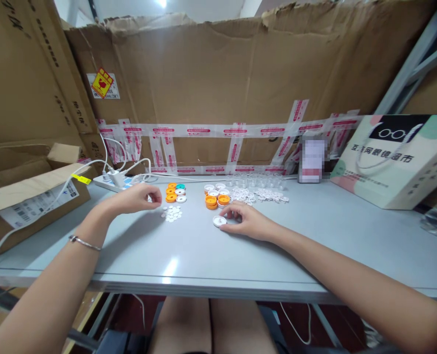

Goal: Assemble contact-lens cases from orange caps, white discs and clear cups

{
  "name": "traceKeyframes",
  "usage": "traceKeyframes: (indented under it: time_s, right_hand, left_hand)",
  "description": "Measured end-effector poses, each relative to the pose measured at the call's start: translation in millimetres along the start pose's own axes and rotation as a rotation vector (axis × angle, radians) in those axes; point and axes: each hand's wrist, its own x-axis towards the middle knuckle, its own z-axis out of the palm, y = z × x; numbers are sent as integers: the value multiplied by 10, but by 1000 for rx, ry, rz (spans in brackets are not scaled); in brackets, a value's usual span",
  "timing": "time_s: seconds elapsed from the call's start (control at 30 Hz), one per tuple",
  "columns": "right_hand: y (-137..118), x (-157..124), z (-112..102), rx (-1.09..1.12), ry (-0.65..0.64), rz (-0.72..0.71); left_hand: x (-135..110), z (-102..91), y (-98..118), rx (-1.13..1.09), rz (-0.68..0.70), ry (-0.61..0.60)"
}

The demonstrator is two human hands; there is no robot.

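Observation:
My right hand [242, 220] grips the edge of a round white cap [219, 222] that lies on the table, thumb on the near side and fingers on the far side. A small part shows in the cap's middle, too small to name. My left hand [147, 197] hangs just left of a scatter of small white discs [172, 213], thumb and fingers pinched together; what they hold, if anything, is hidden. Behind the discs stand stacked orange, white and green caps [171, 197]. Further right are more orange [211, 201] and white caps.
White small parts [272, 195] lie in a heap behind my right hand, with clear cups [262, 182] beyond. A phone [311, 160] leans at the back. A paper bag [384, 162] stands right, an open carton [30, 196] and power strip [109, 183] left. Cardboard [203, 78] walls the back.

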Motion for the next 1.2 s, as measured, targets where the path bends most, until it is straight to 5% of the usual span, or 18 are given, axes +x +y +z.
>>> traceKeyframes:
  time_s: [0.07, 0.23, 0.37, 0.8, 1.2]
  right_hand:
    - [-25, 3, 11, 8, -1, -9]
    - [-28, 4, 14, 14, -1, -22]
    - [22, 14, 32, 30, 14, -53]
    - [34, 38, 56, 40, 24, -102]
    - [64, 36, 62, 69, 44, -124]
  left_hand:
    - [34, 53, 206, -23, 120, 101]
    - [241, 347, 654, -12, 441, 80]
    - [434, 623, 815, -52, 506, 229]
    - [478, 884, 871, -2, 574, 373]
    - [785, 779, 741, 136, 1002, 558]
